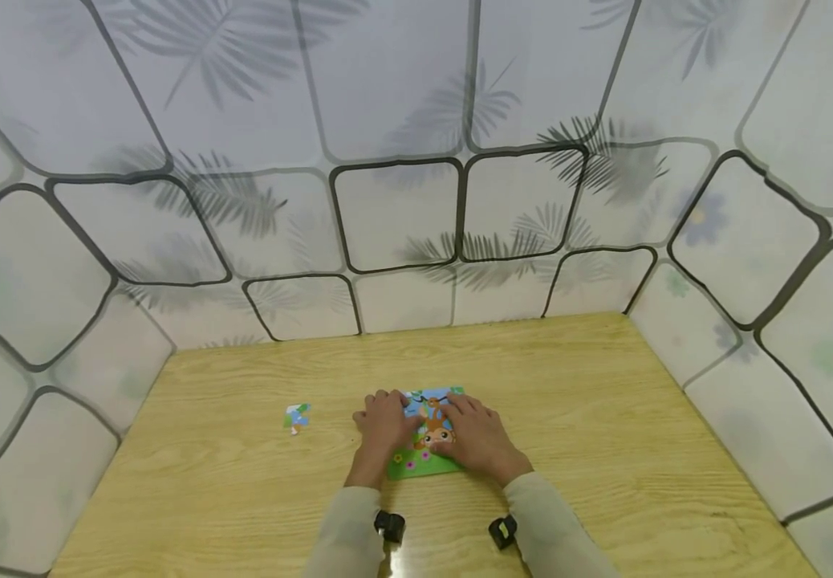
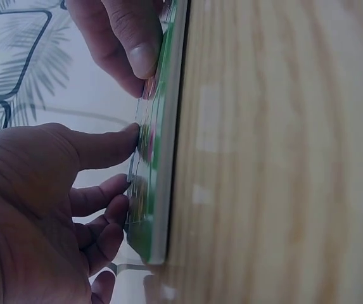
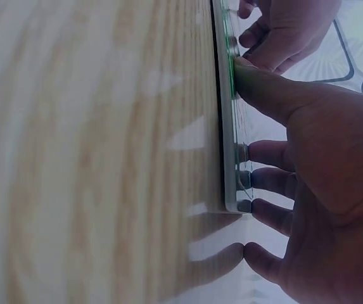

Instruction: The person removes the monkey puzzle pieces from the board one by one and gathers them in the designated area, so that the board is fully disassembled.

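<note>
A thin jigsaw puzzle (image 1: 416, 466) with a cartoon monkey, flowers and a green border lies flat on the wooden table, mostly filled in. My left hand (image 1: 385, 424) rests on its left side, thumb and fingertips touching the surface. On the right side, my right hand (image 1: 480, 435) spreads over the picture, with the thumb low on the monkey's face. Side on, the left wrist view shows the puzzle's grey edge (image 2: 162, 215) and fingertips on its top. In the right wrist view, the thumb (image 3: 257, 82) presses the board while other fingertips touch near its edge.
A few loose puzzle pieces (image 1: 297, 416), blue, green and white, lie together on the table (image 1: 243, 498) to the left. Patterned white fabric walls (image 1: 402, 217) enclose the table at the back and both sides.
</note>
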Demonstrator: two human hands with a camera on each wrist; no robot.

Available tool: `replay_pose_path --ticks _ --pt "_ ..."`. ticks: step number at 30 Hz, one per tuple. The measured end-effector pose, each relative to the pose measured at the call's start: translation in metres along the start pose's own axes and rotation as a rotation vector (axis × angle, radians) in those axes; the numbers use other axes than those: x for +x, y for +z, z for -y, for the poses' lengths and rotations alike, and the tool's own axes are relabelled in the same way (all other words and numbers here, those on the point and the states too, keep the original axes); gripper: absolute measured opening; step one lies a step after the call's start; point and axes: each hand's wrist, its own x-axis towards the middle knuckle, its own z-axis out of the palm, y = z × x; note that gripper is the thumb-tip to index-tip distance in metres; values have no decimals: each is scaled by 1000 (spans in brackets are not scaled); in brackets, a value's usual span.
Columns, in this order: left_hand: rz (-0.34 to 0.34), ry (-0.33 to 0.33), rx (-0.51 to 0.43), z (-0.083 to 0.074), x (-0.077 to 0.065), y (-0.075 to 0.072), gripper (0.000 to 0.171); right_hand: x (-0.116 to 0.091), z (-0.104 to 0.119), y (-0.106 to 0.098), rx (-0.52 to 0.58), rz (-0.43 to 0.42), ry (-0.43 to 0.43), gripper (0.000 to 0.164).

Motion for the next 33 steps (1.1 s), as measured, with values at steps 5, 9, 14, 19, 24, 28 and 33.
replay_pose_path --ticks 5,9,14,19,24,28,33 --pt "11 -21 6 -3 0 0 34 -1 -1 -2 22 20 -11 68" --pt "22 -22 14 -6 1 2 31 -2 -3 -3 35 32 -15 66" --pt "10 -26 -35 -8 1 2 38 -3 -2 -5 59 39 -10 64" --pt "27 -30 -48 -9 2 2 40 -3 -2 -5 64 40 -8 62" --pt "24 -3 -64 -8 4 3 34 -2 -2 -4 50 42 -8 62" --pt "12 19 -127 -5 5 4 26 -2 -3 -4 43 42 -8 62" --pt "5 36 -196 0 8 3 22 -3 -4 -4 49 53 -1 63"
